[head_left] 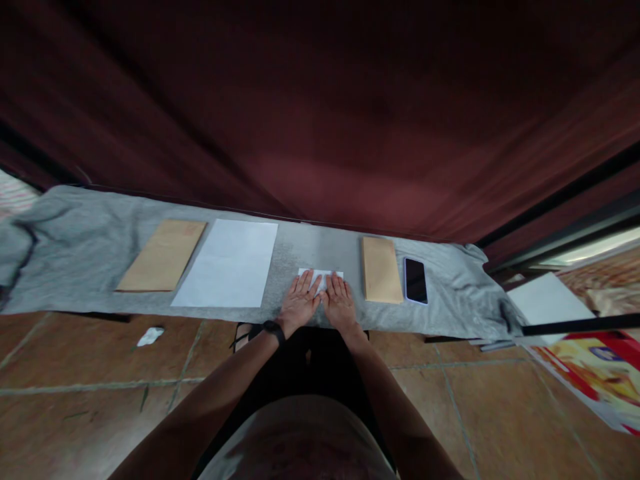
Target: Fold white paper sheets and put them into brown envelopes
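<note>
Both palms lie flat over a small folded sheet of white paper [321, 275] at the near edge of the grey cloth [320, 243]. My left hand [299, 301], with a dark band at the wrist, covers the paper's left part, fingers stretched out. On its right part rests my right hand [339, 303], fingers also extended. The thumbs nearly meet at the middle, and most of the paper is hidden below the hands. To the left lies a stack of plain white paper [230, 263]. Brown envelopes [381, 270] lie to the right.
A larger brown envelope [163, 257] sits at the far left of the cloth. A phone [415, 280] lies right of the envelopes. Behind the narrow surface rises a dark red curtain [320, 133]. A crumpled white scrap [151, 336] and a colourful box [600, 377] are down by the tiled floor.
</note>
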